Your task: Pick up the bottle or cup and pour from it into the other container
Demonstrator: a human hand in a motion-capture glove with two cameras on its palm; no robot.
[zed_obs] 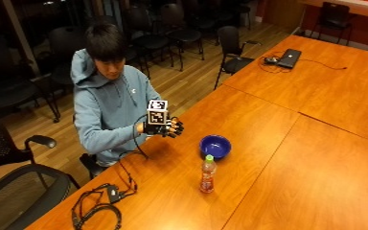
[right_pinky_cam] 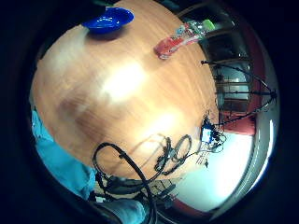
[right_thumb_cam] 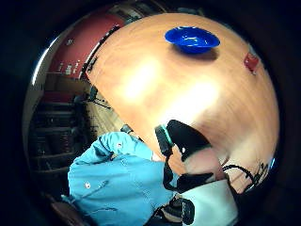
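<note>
A person in a light blue hoodie (zed_obs: 107, 108) sits at the near edge of a big wooden table (zed_obs: 286, 158). On the table in front of the person, far to the left, lies a bunch of black cables (zed_obs: 97, 206).

The right hand (zed_obs: 165, 127), in its black glove, is held up in the air above the table edge, in front of the person's chest. Its fingers (zed_obs: 176, 128) look a little curled and apart, and they hold nothing. It does not touch the table, the bottle or the bowl.

To the right of the hand, out on the table, stands the bottle (zed_obs: 207, 174). It is upright. It is clear plastic with a green cap on top and a red drink inside, and a red label goes round its middle. From the little finger side, the bottle (right_pinky_cam: 180, 39) shows the same red body and green cap, well apart from the hand.

Just behind the bottle sits a blue bowl (zed_obs: 215, 145). It is round, deep blue and shiny, with its open side up. The bowl and the bottle are near each other but do not touch. The bowl (right_thumb_cam: 192, 38) also shows from the thumb side, alone on the bare wood.
</note>
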